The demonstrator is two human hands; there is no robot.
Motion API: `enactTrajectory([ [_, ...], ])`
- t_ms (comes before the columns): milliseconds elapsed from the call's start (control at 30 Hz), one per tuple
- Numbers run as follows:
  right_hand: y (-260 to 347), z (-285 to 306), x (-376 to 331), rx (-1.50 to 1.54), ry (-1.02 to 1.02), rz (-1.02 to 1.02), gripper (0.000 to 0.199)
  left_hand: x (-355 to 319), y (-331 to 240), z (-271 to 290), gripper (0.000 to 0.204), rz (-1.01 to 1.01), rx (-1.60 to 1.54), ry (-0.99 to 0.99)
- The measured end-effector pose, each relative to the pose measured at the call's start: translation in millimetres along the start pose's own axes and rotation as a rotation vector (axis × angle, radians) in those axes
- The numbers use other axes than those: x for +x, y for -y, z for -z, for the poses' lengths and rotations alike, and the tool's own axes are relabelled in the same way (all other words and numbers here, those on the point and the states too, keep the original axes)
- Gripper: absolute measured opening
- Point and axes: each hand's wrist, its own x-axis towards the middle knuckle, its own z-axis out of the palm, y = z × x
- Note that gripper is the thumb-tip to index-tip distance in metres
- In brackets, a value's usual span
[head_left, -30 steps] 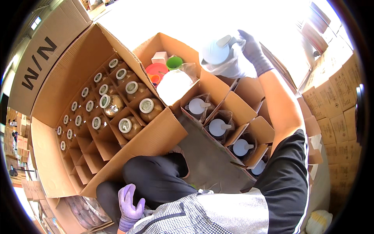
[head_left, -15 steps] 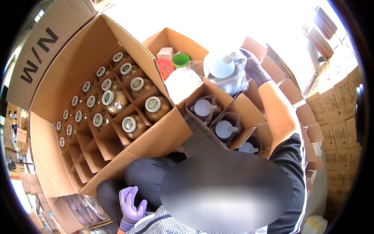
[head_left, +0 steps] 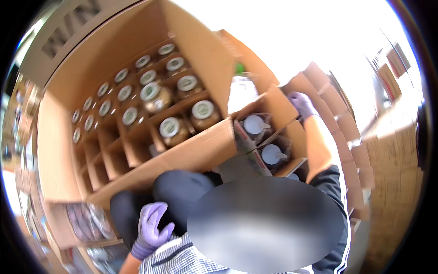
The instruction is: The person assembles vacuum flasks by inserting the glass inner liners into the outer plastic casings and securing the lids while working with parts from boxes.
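Observation:
My left hand (head_left: pixel 153 228), in a purple knit glove, hovers by my lap with its fingers apart and nothing in it. At the row of open cartons on the right, my right hand (head_left: pixel 302 104), gloved alike, is curled behind an upright cardboard flap (head_left: pixel 282 106). What it grips, if anything, is hidden by the flap and blur. Just nearer to me, plastic-wrapped containers with round light-blue tops and short spouts, such as this one (head_left: pixel 255 124) and this one (head_left: pixel 272 154), stand in narrow cartons. A third top shows only partly.
A large open carton (head_left: pixel 182 157) with cardboard dividers fills the left; several glass jars (head_left: pixel 169 128) with pale rims stand in its cells, and some near cells hold none. Behind it is a smaller carton with a white item (head_left: pixel 242 93). Stacked cartons (head_left: pixel 394 182) line the right.
The plastic-wrapped container with the light-blue top that my right hand held is out of sight. That hand has come down to the carton flap. My view has shifted; the left hand stays by my lap.

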Motion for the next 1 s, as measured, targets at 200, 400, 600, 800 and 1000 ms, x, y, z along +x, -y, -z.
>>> enactTrajectory([
  [200, 104, 73, -161, 0.335, -0.423, 0.598, 0.029, 6, 31, 46, 0.055, -0.181, 0.144, -0.249],
  [400, 143, -41, -245, 0.47, -0.054, 0.744, 0.029, -338, 118, 53, 0.054, 0.968, 0.432, -0.644],
  [600, 215, -82, -237, 0.514, 0.213, 0.749, 0.03, -593, 201, 67, 0.078, 2.04, 0.195, -0.447],
  [800, 286, -83, -270, 0.323, 0.038, 0.831, 0.03, -643, 270, 118, 0.086, 2.216, 0.281, -0.835],
  [1000, 364, -130, -390, -0.088, 0.382, 1.134, 0.038, -619, 227, 101, 0.074, 2.157, 0.315, -0.814],
])
